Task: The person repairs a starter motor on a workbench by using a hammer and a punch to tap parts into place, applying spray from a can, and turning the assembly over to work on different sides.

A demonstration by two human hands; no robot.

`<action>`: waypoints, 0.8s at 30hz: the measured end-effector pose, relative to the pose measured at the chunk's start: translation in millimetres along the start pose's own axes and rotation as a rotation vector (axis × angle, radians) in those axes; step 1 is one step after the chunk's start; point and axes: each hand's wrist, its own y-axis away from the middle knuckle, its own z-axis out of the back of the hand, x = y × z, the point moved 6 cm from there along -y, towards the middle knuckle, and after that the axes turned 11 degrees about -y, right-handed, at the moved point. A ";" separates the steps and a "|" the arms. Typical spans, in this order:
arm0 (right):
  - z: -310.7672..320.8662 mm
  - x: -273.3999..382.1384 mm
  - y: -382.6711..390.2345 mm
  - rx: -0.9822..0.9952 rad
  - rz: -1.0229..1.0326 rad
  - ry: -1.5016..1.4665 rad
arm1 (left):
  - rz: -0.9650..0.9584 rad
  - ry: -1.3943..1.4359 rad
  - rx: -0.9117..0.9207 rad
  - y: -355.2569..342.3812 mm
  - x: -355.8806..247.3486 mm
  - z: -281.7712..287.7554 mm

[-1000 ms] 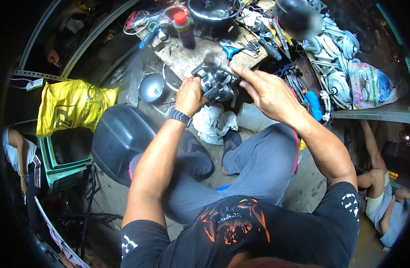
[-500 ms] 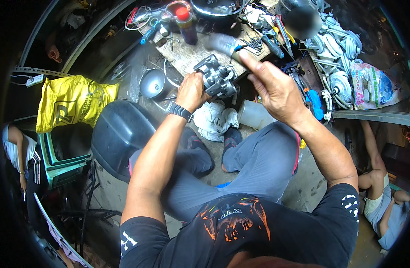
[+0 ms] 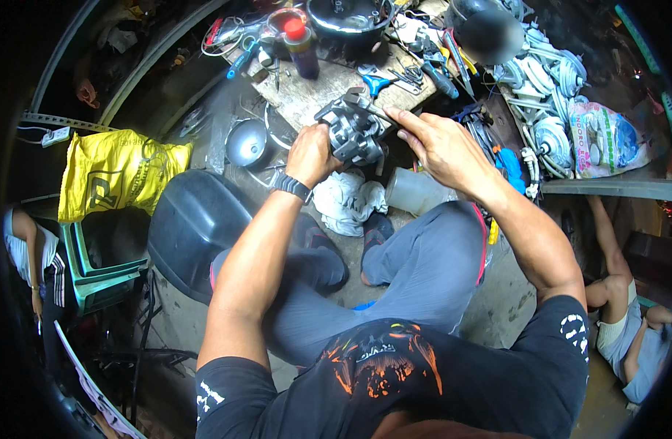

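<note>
My left hand point(image 3: 314, 154) is closed around the side of a grey metal machine part point(image 3: 359, 135), a lobed casting held over the near edge of the wooden bench point(image 3: 292, 99). In my right hand point(image 3: 442, 146) is a hammer point(image 3: 372, 108), gripped by its handle. Its head is at the top of the casting, and I cannot tell whether the two touch. A white rag point(image 3: 345, 205) lies on the floor below the casting, beside a translucent plastic container point(image 3: 415, 192).
On the bench stand a red-capped bottle point(image 3: 301, 55) and a dark round basin point(image 3: 351, 18), with blue-handled pliers point(image 3: 376, 82) and other tools. Metal parts pile up at right point(image 3: 544, 88). At left are a silver bowl point(image 3: 247, 141), a black case point(image 3: 197, 227) and a yellow bag point(image 3: 124, 172). People are at both sides.
The hammer has swung down from its raised, blurred position to the casting, with my right hand lowered slightly. The blue-handled pliers now show fully. My left hand keeps its hold.
</note>
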 end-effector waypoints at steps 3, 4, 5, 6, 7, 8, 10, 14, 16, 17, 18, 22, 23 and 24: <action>21.4 25.5 -3.5 -0.237 0.173 -0.106 | 0.020 0.003 0.008 -3.3 2.2 0.3; 22.6 28.9 -0.8 -0.251 0.150 -0.129 | 0.026 0.010 0.021 -3.7 1.0 1.3; 19.1 25.5 0.1 -0.207 0.104 -0.103 | 0.033 0.017 0.033 -3.7 -0.5 2.2; 16.2 23.0 2.1 -0.162 0.056 -0.076 | 0.032 0.014 0.039 -4.4 -1.1 2.7; 8.2 10.5 5.4 -0.060 -0.018 0.001 | 0.028 0.012 0.044 -5.9 -2.4 2.1; -6.5 -14.4 3.6 0.014 -0.060 -0.011 | 0.024 0.011 0.050 -7.3 -3.8 1.4; 3.1 0.8 -2.2 0.014 -0.042 -0.010 | 0.018 0.006 0.027 -1.5 3.3 -3.1; 32.1 40.9 -2.4 -0.242 0.143 -0.111 | 0.034 0.005 0.051 -4.8 3.3 -4.2; 27.0 35.6 2.1 -0.147 0.059 -0.065 | 0.018 0.008 0.076 -6.9 3.6 -4.7; 14.5 21.6 6.4 -0.033 -0.010 -0.005 | 0.026 0.017 0.093 -6.4 4.7 -5.0; -0.7 -0.6 4.9 0.059 -0.048 0.071 | 0.027 0.030 0.108 -8.5 1.8 -5.7; 14.6 15.7 -0.1 -0.105 0.072 -0.006 | 0.039 0.025 0.040 -1.1 3.0 -3.5; 20.0 24.1 -2.8 -0.152 0.117 -0.040 | 0.044 0.064 0.065 -5.0 6.1 -5.6; 24.0 32.8 0.8 -0.198 0.148 -0.078 | 0.046 0.043 0.067 -4.9 3.9 -3.8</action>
